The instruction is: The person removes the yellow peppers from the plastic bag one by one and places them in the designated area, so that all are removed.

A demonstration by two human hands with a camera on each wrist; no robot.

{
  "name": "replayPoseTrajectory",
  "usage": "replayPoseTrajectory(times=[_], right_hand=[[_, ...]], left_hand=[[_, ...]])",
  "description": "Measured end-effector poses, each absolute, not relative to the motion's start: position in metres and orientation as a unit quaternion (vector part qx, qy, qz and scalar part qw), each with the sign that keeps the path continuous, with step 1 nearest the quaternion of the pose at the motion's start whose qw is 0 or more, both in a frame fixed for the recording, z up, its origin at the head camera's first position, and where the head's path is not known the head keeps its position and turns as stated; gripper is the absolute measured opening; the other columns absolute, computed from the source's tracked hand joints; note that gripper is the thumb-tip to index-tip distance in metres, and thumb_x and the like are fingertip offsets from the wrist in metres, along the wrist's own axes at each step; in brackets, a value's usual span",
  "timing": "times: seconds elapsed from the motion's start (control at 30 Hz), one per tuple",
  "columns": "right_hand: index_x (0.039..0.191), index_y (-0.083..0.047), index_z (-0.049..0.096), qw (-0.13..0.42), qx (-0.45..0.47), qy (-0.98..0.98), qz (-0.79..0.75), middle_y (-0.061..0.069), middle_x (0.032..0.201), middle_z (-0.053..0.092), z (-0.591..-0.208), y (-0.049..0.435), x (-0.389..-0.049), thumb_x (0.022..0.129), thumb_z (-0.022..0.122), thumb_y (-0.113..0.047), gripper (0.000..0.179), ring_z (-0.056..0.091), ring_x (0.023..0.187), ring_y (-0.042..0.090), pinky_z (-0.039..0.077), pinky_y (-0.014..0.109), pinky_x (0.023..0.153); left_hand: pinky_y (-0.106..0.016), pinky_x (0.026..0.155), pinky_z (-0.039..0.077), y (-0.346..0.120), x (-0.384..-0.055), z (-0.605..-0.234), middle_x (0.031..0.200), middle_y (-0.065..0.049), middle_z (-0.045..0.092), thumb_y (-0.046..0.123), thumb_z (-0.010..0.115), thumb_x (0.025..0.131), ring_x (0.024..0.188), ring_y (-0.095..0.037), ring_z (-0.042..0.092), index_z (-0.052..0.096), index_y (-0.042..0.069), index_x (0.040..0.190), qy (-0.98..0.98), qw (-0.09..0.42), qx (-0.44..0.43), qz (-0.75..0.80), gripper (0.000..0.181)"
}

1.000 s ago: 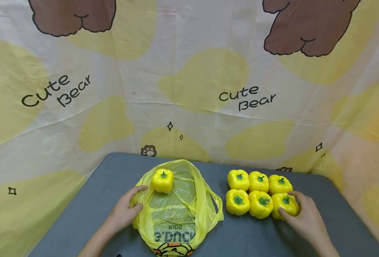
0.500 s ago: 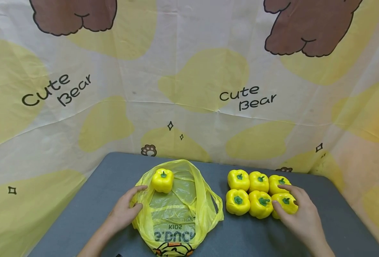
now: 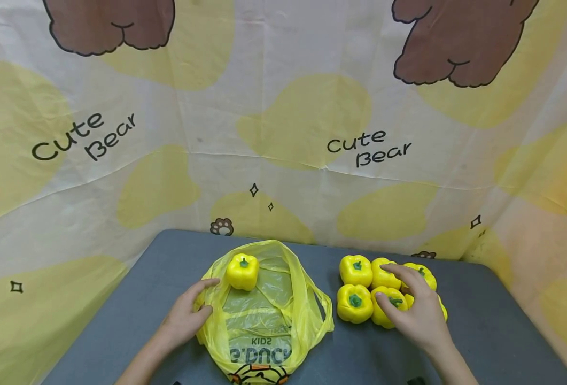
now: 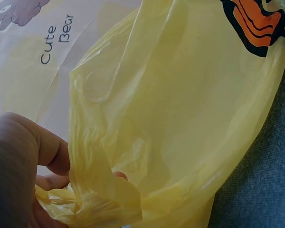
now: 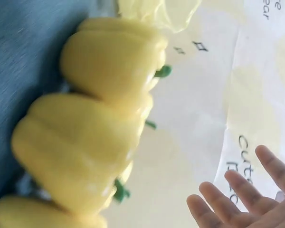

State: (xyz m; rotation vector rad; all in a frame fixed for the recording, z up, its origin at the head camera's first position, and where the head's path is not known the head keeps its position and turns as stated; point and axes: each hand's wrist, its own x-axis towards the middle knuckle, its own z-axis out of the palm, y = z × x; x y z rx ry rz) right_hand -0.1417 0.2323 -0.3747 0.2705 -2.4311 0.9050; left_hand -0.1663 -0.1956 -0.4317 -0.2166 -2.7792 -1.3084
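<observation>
A yellow plastic bag lies mouth up on the table, with one yellow bell pepper inside at its far left. My left hand grips the bag's left rim; in the left wrist view its fingers and thumb bunch the plastic. To the right of the bag, several yellow bell peppers with green stems stand in two tight rows, the front-left pepper nearest the bag. My right hand hovers over the right part of the group, fingers spread and holding nothing, partly hiding peppers. The right wrist view shows its spread fingers beside the peppers.
The grey table has rounded far corners. Behind and beside it hangs a cloth backdrop with bear prints and yellow patches. One bag handle loops out towards the peppers.
My right hand has moved left, from the front-right pepper to over the middle of the group, empty. My left hand and the bag have stayed in place.
</observation>
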Motion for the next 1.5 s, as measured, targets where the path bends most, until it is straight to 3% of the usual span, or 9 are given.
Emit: replayPoseTrajectory(times=[0.13, 0.4, 0.63, 0.87, 1.17, 1.5], right_hand=[[0.123, -0.016, 0.062, 0.249, 0.114, -0.889, 0.366, 0.003, 0.122, 0.061, -0.374, 0.221, -0.147, 0.076, 0.079, -0.013, 0.05, 0.051, 0.108, 0.006, 0.05, 0.052, 0.08], [0.124, -0.018, 0.062, 0.23, 0.133, -0.873, 0.409, 0.001, 0.124, 0.061, -0.373, 0.195, -0.155, 0.075, 0.08, -0.013, 0.053, 0.058, 0.109, 0.021, 0.051, 0.048, 0.081], [0.124, -0.019, 0.062, 0.212, 0.184, -0.838, 0.468, 0.004, 0.125, 0.06, -0.373, 0.166, -0.167, 0.078, 0.077, -0.013, 0.049, 0.06, 0.112, 0.03, 0.052, 0.053, 0.084], [0.124, -0.022, 0.062, 0.203, 0.212, -0.827, 0.48, 0.002, 0.127, 0.059, -0.369, 0.136, -0.176, 0.079, 0.076, -0.015, 0.047, 0.06, 0.114, 0.027, 0.052, 0.047, 0.084], [0.123, -0.027, 0.063, 0.162, 0.214, -0.807, 0.527, 0.004, 0.127, 0.059, -0.367, 0.106, -0.194, 0.083, 0.072, -0.021, 0.041, 0.059, 0.112, 0.03, 0.05, 0.051, 0.088], [0.12, -0.026, 0.065, 0.104, 0.216, -0.793, 0.559, 0.004, 0.125, 0.06, -0.374, 0.075, -0.214, 0.084, 0.071, -0.023, 0.037, 0.059, 0.11, 0.031, 0.051, 0.051, 0.086]], left_hand=[[-0.039, 0.086, 0.039, -0.196, -0.166, -0.432, 0.143, -0.014, 0.05, 0.0, 0.055, 0.084, 0.118, -0.027, 0.048, 0.053, 0.013, 0.135, -0.903, 0.026, -0.065, -0.424, 0.053], [-0.041, 0.09, 0.039, -0.195, -0.166, -0.433, 0.142, -0.013, 0.051, -0.001, 0.054, 0.084, 0.127, -0.028, 0.046, 0.053, 0.012, 0.135, -0.902, 0.027, -0.069, -0.426, 0.053], [-0.039, 0.086, 0.038, -0.196, -0.166, -0.433, 0.143, -0.014, 0.05, 0.0, 0.054, 0.085, 0.117, -0.026, 0.047, 0.053, 0.013, 0.135, -0.9, 0.021, -0.067, -0.429, 0.052], [-0.038, 0.086, 0.039, -0.195, -0.166, -0.433, 0.144, -0.014, 0.049, 0.0, 0.054, 0.085, 0.117, -0.026, 0.047, 0.053, 0.013, 0.136, -0.901, 0.017, -0.064, -0.429, 0.053], [-0.033, 0.081, 0.042, -0.195, -0.167, -0.432, 0.143, -0.013, 0.05, 0.0, 0.054, 0.084, 0.115, -0.026, 0.048, 0.053, 0.013, 0.136, -0.898, 0.023, -0.068, -0.433, 0.053], [-0.037, 0.085, 0.041, -0.193, -0.168, -0.432, 0.143, -0.015, 0.049, 0.0, 0.054, 0.084, 0.114, -0.027, 0.048, 0.053, 0.013, 0.135, -0.902, 0.027, -0.068, -0.425, 0.053]])
